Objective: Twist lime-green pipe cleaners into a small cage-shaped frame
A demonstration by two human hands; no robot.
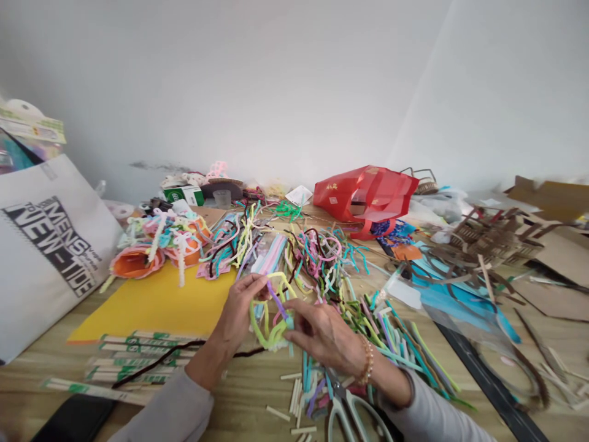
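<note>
Between my two hands hangs a bent loop of yellow-green pipe cleaners (263,334) with a purple pipe cleaner (276,299) running across it. My left hand (243,307) pinches the upper left of this piece, at the purple strand's top end. On the right side, my right hand (322,334) closes thumb and fingers on the purple strand's lower end, where a bit of light blue shows. A dark brown pipe cleaner (172,355) passes beneath my left wrist. Just under my right wrist lie scissors (345,402) with pale handles.
Loose pipe cleaners (396,331) spread to the right, with short cut sticks (294,396) near the front. Wrapped chopsticks (138,362) and a yellow sheet (161,304) lie left. A white bag (50,245), a red bag (365,193) and brown cardboard pieces (501,236) stand around the table.
</note>
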